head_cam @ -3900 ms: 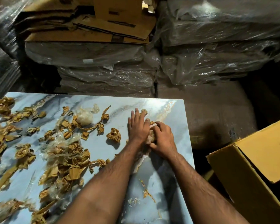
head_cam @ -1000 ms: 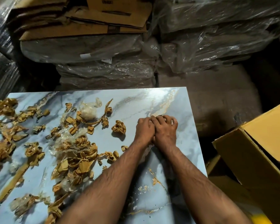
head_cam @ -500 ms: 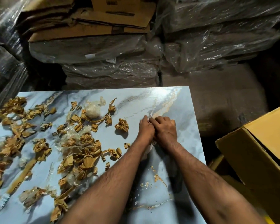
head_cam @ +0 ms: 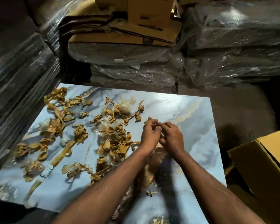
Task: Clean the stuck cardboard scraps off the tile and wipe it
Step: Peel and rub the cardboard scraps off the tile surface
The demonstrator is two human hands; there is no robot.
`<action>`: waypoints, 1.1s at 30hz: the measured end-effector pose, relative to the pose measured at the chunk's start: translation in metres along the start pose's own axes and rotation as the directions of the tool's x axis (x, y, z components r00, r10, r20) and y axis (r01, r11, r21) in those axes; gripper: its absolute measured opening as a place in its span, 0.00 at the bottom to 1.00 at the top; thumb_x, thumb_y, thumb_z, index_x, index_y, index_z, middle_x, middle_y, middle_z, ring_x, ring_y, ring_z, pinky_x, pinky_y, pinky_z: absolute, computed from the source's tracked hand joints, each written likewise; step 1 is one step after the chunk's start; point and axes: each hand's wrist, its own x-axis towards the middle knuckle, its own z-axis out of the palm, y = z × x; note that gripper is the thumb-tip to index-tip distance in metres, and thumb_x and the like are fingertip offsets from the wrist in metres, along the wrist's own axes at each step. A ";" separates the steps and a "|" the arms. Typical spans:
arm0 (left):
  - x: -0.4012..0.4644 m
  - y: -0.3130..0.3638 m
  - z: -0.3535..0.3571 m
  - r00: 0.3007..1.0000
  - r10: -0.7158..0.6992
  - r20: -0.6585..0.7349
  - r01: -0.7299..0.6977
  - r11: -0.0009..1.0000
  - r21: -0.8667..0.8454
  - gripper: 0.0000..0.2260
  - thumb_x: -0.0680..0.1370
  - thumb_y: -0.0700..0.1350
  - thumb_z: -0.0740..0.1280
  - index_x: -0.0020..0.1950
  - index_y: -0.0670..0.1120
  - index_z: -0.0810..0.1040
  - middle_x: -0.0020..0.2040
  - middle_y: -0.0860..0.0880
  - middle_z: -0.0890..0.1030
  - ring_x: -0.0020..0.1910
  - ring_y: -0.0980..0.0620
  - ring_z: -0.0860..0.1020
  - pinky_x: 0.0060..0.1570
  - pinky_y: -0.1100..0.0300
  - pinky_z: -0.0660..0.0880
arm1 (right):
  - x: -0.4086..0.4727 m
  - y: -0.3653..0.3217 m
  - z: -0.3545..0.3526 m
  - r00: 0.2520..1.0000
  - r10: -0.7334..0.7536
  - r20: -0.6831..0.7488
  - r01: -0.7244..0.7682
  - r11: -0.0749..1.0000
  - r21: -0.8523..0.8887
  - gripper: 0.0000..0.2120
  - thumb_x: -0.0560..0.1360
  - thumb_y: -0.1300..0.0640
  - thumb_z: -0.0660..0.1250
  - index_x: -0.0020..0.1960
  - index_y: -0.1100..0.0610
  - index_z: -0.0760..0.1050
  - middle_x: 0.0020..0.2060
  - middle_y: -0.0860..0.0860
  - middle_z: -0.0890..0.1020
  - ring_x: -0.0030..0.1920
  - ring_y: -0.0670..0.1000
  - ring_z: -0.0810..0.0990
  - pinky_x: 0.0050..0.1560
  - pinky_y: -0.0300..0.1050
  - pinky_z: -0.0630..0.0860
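I judge the cleaning half done: my left hand (head_cam: 149,135) and right hand (head_cam: 172,136), fingers curled together, pinch something small I cannot identify, loose torn brown cardboard scraps (head_cam: 113,143) litter the glossy blue marbled tile (head_cam: 199,126), and wiping remains.

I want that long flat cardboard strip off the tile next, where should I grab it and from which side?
Take the long cardboard strip at its upper end, near the crumpled wad, where the edge seems lifted. Come from the right, since your hands are on that side. The lower end looks stuck flat to the tile, so it probably needs peeling.
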 end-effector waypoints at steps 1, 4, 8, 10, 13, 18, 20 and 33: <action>-0.003 -0.002 -0.016 0.999 0.023 -0.048 -0.021 0.999 0.045 0.11 0.82 0.42 0.63 0.63 0.51 0.72 0.60 0.47 0.78 0.56 0.49 0.79 0.51 0.56 0.80 | 0.000 -0.018 0.007 1.000 0.001 0.013 -0.001 1.000 0.024 0.26 0.66 0.62 0.72 0.63 0.51 0.79 0.48 0.53 0.82 0.46 0.57 0.78 0.40 0.48 0.76; -0.005 -0.007 -0.072 0.981 0.097 -0.167 -0.070 0.985 0.157 0.07 0.81 0.43 0.65 0.58 0.50 0.73 0.59 0.47 0.76 0.49 0.54 0.79 0.40 0.66 0.78 | 0.004 -0.075 0.029 0.999 -0.031 0.024 0.029 0.996 0.084 0.24 0.64 0.62 0.72 0.60 0.52 0.80 0.47 0.52 0.81 0.46 0.56 0.78 0.41 0.46 0.73; -0.001 -0.017 -0.154 0.962 0.166 -0.218 -0.116 0.967 0.225 0.05 0.80 0.45 0.67 0.55 0.52 0.75 0.55 0.48 0.79 0.50 0.53 0.80 0.46 0.58 0.81 | 0.017 -0.138 0.063 0.995 -0.059 0.080 0.050 0.993 0.109 0.25 0.66 0.56 0.75 0.63 0.50 0.78 0.49 0.52 0.80 0.48 0.55 0.77 0.44 0.50 0.75; 0.005 -0.028 -0.185 0.968 0.157 -0.195 -0.104 0.961 0.255 0.05 0.80 0.44 0.66 0.55 0.51 0.76 0.54 0.48 0.81 0.51 0.52 0.81 0.48 0.54 0.81 | 0.022 -0.159 0.080 0.988 -0.088 0.124 0.086 0.996 0.027 0.26 0.68 0.51 0.75 0.65 0.48 0.75 0.51 0.52 0.79 0.51 0.55 0.76 0.46 0.50 0.74; 0.016 -0.051 -0.219 0.979 0.133 -0.156 -0.067 0.926 0.372 0.11 0.81 0.39 0.63 0.61 0.49 0.77 0.63 0.46 0.78 0.54 0.54 0.78 0.44 0.68 0.76 | 0.021 -0.180 0.108 0.968 -0.070 0.240 0.106 0.984 -0.143 0.26 0.72 0.44 0.71 0.66 0.51 0.70 0.60 0.55 0.74 0.58 0.56 0.72 0.54 0.52 0.71; 0.018 -0.080 -0.242 0.995 0.067 0.067 -0.092 0.860 0.503 0.20 0.83 0.40 0.58 0.76 0.50 0.66 0.74 0.43 0.65 0.72 0.47 0.66 0.66 0.63 0.63 | 0.013 -0.188 0.134 0.935 -0.036 0.354 0.142 0.950 -0.278 0.36 0.70 0.35 0.63 0.70 0.56 0.64 0.66 0.57 0.65 0.68 0.60 0.61 0.69 0.63 0.58; 0.017 -0.081 -0.245 0.992 -0.008 0.123 -0.057 0.856 0.513 0.23 0.83 0.42 0.58 0.78 0.49 0.60 0.78 0.42 0.58 0.76 0.46 0.60 0.72 0.59 0.57 | 0.013 -0.189 0.134 0.910 -0.009 0.414 0.146 0.943 -0.299 0.43 0.69 0.33 0.59 0.75 0.57 0.57 0.72 0.58 0.59 0.74 0.61 0.52 0.72 0.67 0.47; 0.027 -0.097 -0.246 0.924 -0.212 0.317 -0.108 0.652 0.751 0.29 0.84 0.50 0.57 0.81 0.52 0.46 0.80 0.39 0.40 0.79 0.39 0.42 0.76 0.48 0.47 | 0.008 -0.178 0.146 0.740 0.108 0.664 0.219 0.895 -0.389 0.55 0.61 0.26 0.40 0.77 0.56 0.27 0.72 0.59 0.25 0.72 0.60 0.23 0.69 0.71 0.30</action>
